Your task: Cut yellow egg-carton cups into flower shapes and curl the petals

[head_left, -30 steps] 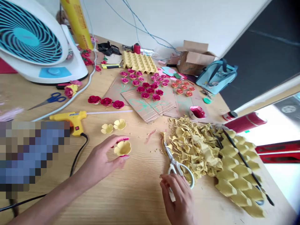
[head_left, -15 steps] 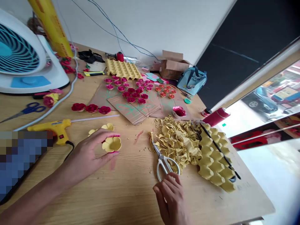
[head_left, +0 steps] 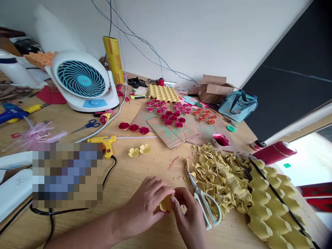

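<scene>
Between my hands is a yellow egg-carton flower cup (head_left: 165, 204), mostly covered by fingers. My left hand (head_left: 146, 199) grips it from the left, fingers curled around its side. From the right, my right hand (head_left: 188, 214) pinches its edge between thumb and fingers. White-handled scissors (head_left: 199, 193) lie just beyond my right hand, blades toward a heap of torn yellow carton scraps (head_left: 220, 176). Farther off on the table, two more yellow flower cups, a left one (head_left: 134, 152) and a right one (head_left: 145, 149), sit side by side.
A yellow glue gun (head_left: 103, 141) and its black cord lie left. Egg trays (head_left: 269, 200) are on the right, near a red paint bowl (head_left: 221, 140). Painted flowers (head_left: 173, 117) stand on cardboard (head_left: 166, 133) at the back. A fan (head_left: 85, 79) stands back left.
My left hand has brought the flower cup nearer to me, beside my right hand. My right hand has moved from the scissors' handles onto the cup. The view has turned left.
</scene>
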`<state>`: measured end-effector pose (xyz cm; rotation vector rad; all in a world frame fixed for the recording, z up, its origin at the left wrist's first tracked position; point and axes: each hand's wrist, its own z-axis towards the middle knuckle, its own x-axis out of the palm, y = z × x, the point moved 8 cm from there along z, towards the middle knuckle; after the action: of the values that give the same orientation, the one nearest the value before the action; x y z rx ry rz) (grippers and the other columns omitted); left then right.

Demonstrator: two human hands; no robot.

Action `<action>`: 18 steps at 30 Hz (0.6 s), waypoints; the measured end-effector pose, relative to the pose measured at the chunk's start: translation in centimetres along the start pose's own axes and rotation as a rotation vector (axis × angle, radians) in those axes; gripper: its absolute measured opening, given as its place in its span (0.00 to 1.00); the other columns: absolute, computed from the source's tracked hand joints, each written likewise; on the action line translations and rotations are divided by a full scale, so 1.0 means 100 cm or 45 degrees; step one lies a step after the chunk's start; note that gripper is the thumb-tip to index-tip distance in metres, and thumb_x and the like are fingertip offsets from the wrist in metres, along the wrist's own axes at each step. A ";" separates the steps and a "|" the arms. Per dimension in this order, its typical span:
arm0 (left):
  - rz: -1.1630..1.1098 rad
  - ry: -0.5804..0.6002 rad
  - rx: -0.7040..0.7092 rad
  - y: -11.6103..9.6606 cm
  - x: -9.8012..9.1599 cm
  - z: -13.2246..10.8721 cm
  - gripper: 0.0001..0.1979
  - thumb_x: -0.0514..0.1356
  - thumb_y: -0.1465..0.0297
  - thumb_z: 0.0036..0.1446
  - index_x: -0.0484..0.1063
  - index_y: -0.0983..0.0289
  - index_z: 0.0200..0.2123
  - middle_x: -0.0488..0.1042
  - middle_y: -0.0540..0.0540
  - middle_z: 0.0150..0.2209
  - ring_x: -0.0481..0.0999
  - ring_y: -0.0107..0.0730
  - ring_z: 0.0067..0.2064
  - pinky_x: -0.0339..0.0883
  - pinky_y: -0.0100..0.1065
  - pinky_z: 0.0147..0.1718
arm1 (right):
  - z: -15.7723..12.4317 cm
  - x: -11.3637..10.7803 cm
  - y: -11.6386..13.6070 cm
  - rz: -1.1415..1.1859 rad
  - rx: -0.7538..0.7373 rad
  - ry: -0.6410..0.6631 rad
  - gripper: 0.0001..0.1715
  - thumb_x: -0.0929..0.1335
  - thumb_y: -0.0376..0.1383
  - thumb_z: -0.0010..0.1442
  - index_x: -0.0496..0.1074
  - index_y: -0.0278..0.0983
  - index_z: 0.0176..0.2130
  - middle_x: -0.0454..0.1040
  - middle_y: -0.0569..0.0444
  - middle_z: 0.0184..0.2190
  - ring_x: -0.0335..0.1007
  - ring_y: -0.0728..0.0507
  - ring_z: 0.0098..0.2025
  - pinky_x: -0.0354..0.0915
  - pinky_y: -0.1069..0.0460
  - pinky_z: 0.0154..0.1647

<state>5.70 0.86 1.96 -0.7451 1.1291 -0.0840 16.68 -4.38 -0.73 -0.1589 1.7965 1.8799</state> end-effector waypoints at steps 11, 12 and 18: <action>0.045 -0.068 0.043 0.019 -0.014 0.006 0.32 0.66 0.72 0.54 0.58 0.57 0.59 0.73 0.56 0.51 0.70 0.43 0.52 0.61 0.46 0.54 | 0.014 -0.020 0.000 -0.492 -0.163 -0.180 0.17 0.62 0.42 0.68 0.71 0.39 0.31 0.74 0.56 0.24 0.69 0.48 0.23 0.63 0.55 0.24; 0.084 -0.132 -0.018 0.032 -0.024 0.007 0.30 0.65 0.72 0.55 0.58 0.56 0.59 0.73 0.56 0.52 0.70 0.43 0.53 0.62 0.45 0.54 | 0.016 -0.022 0.000 -0.532 -0.165 -0.190 0.17 0.62 0.44 0.69 0.71 0.39 0.31 0.74 0.56 0.25 0.69 0.48 0.23 0.62 0.54 0.24; 0.352 -0.378 -0.479 0.120 -0.072 0.005 0.28 0.63 0.69 0.55 0.60 0.61 0.59 0.70 0.62 0.53 0.70 0.50 0.54 0.65 0.52 0.53 | 0.023 -0.017 -0.010 -0.630 -0.203 -0.140 0.21 0.61 0.47 0.69 0.71 0.40 0.31 0.73 0.56 0.23 0.66 0.48 0.19 0.59 0.54 0.22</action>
<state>-0.75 13.23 0.74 -0.8915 0.9609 0.4696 19.19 -2.67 -0.62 -0.4987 1.3751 1.6319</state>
